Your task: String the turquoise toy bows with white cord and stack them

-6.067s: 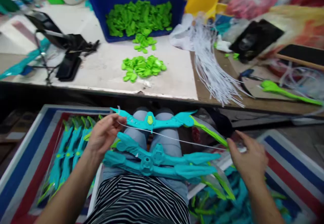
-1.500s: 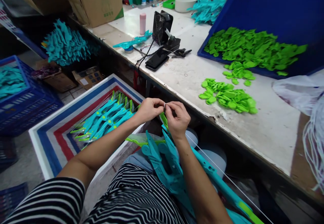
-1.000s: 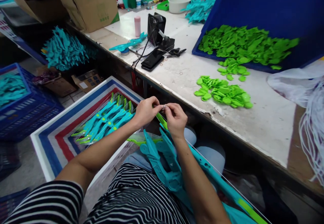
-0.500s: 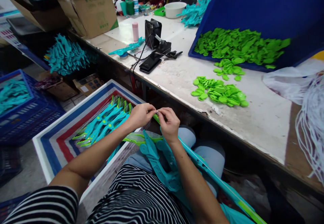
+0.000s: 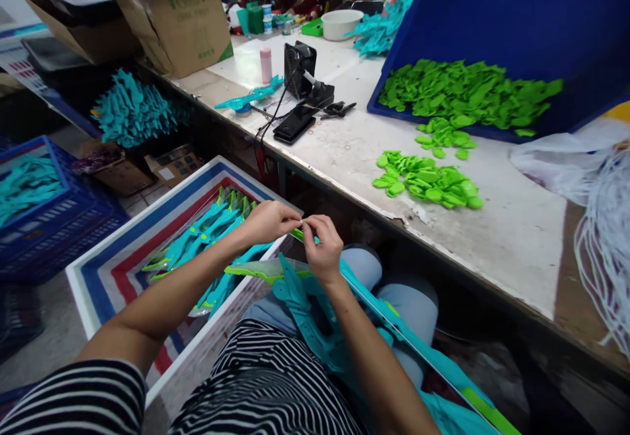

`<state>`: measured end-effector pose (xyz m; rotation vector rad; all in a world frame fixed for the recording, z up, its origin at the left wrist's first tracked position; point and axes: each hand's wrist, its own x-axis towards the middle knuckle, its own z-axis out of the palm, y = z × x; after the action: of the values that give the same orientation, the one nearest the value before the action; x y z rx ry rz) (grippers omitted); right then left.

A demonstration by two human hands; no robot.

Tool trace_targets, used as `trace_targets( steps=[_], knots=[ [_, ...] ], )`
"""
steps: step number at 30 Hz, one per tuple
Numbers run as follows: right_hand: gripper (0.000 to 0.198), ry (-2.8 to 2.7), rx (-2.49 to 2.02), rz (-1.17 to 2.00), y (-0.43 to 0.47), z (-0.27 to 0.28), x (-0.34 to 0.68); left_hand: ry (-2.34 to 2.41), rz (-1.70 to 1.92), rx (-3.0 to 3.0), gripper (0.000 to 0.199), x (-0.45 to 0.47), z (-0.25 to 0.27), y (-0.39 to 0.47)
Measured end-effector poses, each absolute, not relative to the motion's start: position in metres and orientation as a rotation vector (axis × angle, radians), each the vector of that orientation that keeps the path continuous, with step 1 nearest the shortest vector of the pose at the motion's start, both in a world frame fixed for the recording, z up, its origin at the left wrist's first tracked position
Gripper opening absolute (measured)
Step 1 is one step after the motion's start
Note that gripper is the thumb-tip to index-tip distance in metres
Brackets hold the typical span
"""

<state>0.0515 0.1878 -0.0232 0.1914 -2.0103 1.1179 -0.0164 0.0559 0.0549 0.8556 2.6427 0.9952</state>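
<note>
My left hand (image 5: 273,221) and my right hand (image 5: 323,246) meet over my lap, both closed in a pinch, fingertips touching. Between them is a tiny whitish bit, which looks like the end of a string. A white string (image 5: 418,343) runs from near my right hand along a long teal plastic piece with green parts, apparently a toy bow (image 5: 443,372), slanting to the lower right. More teal bow parts (image 5: 300,304) rest on my lap under my right forearm, with a green-edged tip (image 5: 256,271) poking out left. The exact knot or end is too small to make out.
On my left, a white crate (image 5: 79,284) with striped lining holds several teal-and-green bows (image 5: 207,225). The table (image 5: 344,172) carries green pieces (image 5: 433,179), a tilted blue bin (image 5: 497,21), a phone (image 5: 294,124) and a small fan (image 5: 299,67). White strings (image 5: 605,225) hang at right.
Both hands have shifted slightly left and down, still pinched together. The right hand has turned a little, and the bow parts on my lap have moved slightly.
</note>
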Motion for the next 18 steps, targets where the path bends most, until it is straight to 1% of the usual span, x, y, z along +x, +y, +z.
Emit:
trace_targets(
  steps=[2,4,7,9,11,13,14,16,18],
  knots=[
    [0.012,-2.026,0.193,1.041,0.188,-0.025,0.048,2.649,0.870,0.927,0.015,-0.016,0.056,0.057],
    [0.014,-2.041,0.142,0.974,0.189,-0.023,0.044,2.660,0.832,0.956,0.017,-0.015,0.056,0.060],
    [0.013,-1.998,0.077,0.909,0.192,-0.011,0.050,2.664,0.972,0.910,0.019,-0.019,0.055,0.068],
    [0.012,-1.964,0.179,0.855,0.197,-0.005,0.069,2.655,1.090,0.854,0.021,-0.026,0.055,0.075],
    [0.018,-2.029,0.340,0.766,0.208,-0.006,0.097,2.628,1.179,0.805,0.021,-0.035,0.055,0.083],
    [0.017,-2.239,0.344,0.595,0.226,-0.018,0.130,2.572,1.286,0.769,0.020,-0.044,0.055,0.091],
    [0.018,-2.376,0.246,0.464,0.238,-0.026,0.146,2.545,1.355,0.756,0.021,-0.047,0.054,0.096],
    [0.027,-2.632,-0.036,0.153,0.264,-0.044,0.172,2.533,1.509,0.753,0.024,-0.047,0.051,0.106],
    [0.036,-2.818,-0.220,-0.088,0.290,-0.056,0.189,2.592,1.631,0.852,0.028,-0.036,0.045,0.114]
  ],
)
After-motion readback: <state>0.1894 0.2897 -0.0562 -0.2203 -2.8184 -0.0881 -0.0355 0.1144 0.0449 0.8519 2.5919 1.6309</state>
